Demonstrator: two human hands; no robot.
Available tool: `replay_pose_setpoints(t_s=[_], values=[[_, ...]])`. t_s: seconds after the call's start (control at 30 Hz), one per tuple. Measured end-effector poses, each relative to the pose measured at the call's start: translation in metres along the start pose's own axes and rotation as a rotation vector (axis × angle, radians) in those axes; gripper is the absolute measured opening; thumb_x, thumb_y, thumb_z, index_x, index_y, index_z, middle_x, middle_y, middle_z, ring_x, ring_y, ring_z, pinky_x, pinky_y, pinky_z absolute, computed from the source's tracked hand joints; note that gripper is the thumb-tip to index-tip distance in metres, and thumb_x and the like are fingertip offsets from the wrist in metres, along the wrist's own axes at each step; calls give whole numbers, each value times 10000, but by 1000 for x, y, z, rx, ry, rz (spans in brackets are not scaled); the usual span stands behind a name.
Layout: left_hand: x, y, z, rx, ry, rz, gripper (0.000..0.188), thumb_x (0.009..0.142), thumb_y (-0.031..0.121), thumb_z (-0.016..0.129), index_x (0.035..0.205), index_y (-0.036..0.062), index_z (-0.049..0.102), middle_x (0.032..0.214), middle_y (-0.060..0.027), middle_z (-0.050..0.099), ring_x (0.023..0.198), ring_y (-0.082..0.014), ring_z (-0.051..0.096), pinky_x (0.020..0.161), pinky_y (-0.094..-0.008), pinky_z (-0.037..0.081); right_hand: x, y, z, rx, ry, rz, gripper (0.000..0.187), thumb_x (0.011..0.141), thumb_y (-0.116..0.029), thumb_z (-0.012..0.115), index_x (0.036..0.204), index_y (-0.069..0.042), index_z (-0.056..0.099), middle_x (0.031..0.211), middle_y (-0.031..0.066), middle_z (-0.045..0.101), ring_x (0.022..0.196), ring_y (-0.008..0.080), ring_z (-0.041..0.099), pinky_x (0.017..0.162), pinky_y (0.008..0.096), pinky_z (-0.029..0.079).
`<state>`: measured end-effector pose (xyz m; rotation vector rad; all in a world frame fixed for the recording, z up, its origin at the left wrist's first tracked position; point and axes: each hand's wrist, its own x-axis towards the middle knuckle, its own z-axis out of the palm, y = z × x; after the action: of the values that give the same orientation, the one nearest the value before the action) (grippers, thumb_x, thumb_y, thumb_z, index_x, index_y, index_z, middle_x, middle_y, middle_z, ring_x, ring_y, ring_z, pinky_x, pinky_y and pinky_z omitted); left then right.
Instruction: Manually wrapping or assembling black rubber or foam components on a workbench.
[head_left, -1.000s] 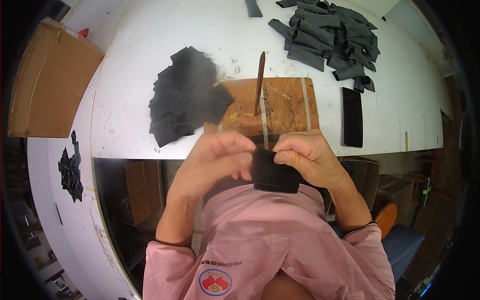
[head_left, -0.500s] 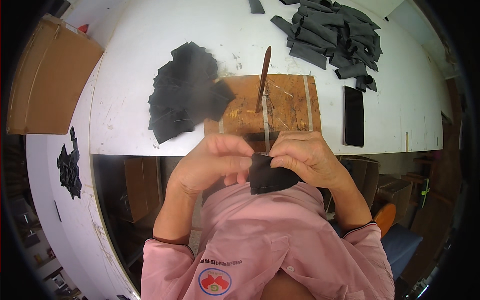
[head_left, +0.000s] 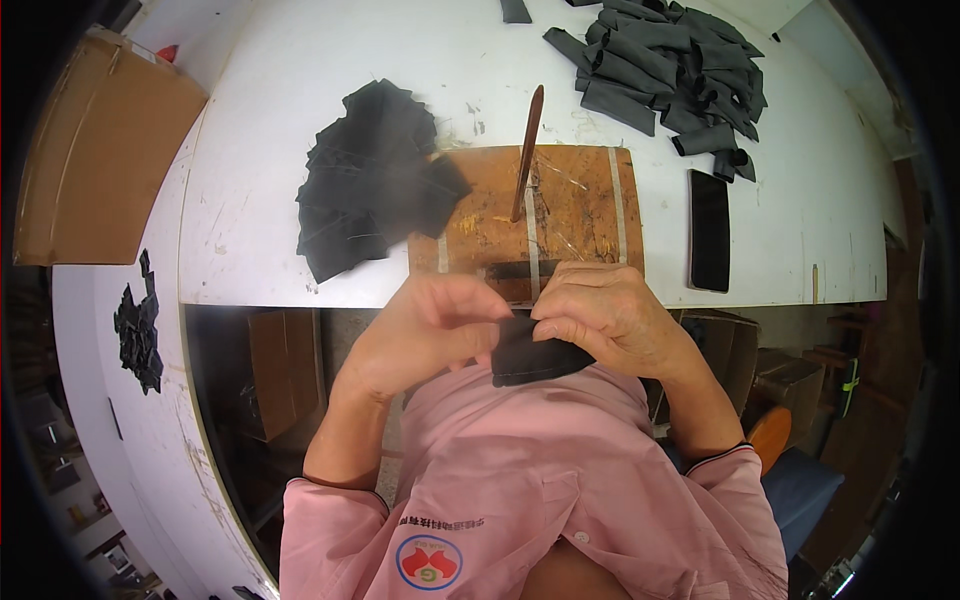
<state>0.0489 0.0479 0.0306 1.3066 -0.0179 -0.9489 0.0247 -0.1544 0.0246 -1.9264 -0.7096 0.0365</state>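
Between my hands, just off the table's front edge, is a small black fabric piece with a stitched seam along its lower edge. My right hand pinches its upper edge between thumb and fingers. My left hand is closed on the upper left corner, thumb against the cloth; its fingertips are partly hidden. Beyond my hands a worn wooden board lies on the table, and a brown pointed stick stands up from it.
A heap of black fabric pieces lies left of the board, overlapping it. Dark grey fabric tubes are piled at the far right. A black phone rests on the white table. A cardboard box stands at the left.
My left thumb and fingers have closed in on the fabric's corner. The right hand and the piece have shifted slightly left.
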Motion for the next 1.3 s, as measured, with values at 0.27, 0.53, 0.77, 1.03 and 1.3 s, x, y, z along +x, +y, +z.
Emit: replay_pose_setpoints(t_s=[0.27,0.53,0.77,1.03,1.3], values=[[11,-28,24,267,493,427,51,775,47,595,780,4,568,626,20,539,516,-16,456,452,-140,352,1,2,20,-594,504,32,255,606,-84,692,809,-27,550,817,78,510,705,244,509,572,332,413],[25,-33,46,641,667,802,44,750,-17,583,788,-30,566,591,-5,543,501,-28,468,436,-163,377,-1,5,30,-124,484,80,211,659,1,633,842,-7,528,733,94,516,642,211,548,509,279,431],[41,-34,43,318,817,731,88,716,-60,572,791,-14,559,593,-23,540,433,-39,437,386,-175,338,7,32,49,-495,526,68,146,625,13,596,749,-4,519,718,93,485,592,218,509,513,300,424],[32,-21,18,-389,239,303,197,668,-95,512,841,-2,521,637,7,504,401,3,314,347,-163,226,0,32,37,1305,316,530,71,766,-93,592,771,-27,568,688,-30,473,521,37,371,449,171,271],[51,-44,30,387,826,762,147,732,-82,474,861,-20,508,690,-11,522,502,-4,419,412,-144,320,8,27,36,1070,308,472,138,828,-182,534,764,-62,508,664,-39,454,552,41,381,494,177,311]])
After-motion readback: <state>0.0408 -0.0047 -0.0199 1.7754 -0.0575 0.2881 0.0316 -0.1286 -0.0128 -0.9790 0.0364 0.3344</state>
